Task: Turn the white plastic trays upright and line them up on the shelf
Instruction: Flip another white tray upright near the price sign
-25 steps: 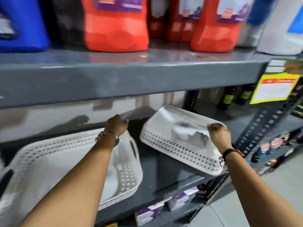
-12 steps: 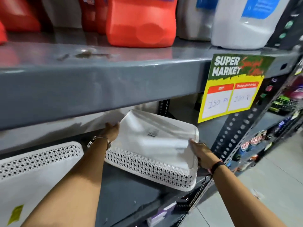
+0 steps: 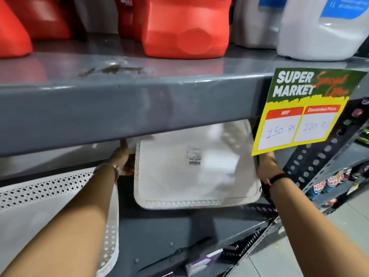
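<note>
A white plastic tray [image 3: 191, 172] is held tipped up on the grey middle shelf [image 3: 179, 232], its flat bottom with a barcode label turned toward me. My left hand [image 3: 124, 158] grips its left edge and my right hand [image 3: 266, 166] grips its right edge. The tray's top part is hidden behind the upper shelf's front lip. A second white perforated tray [image 3: 50, 200] lies at the left of the same shelf, partly under my left forearm.
The upper shelf [image 3: 139, 100] overhangs close above the held tray and carries orange jugs [image 3: 185, 27] and a white jug [image 3: 321, 31]. A yellow price sign [image 3: 299, 114] hangs at its right. A perforated upright post [image 3: 311, 162] stands right of my right hand.
The tray has swung from lying slanted to standing nearly on edge, bottom facing me. Both hands rose with it, and my view moved closer and to the right.
</note>
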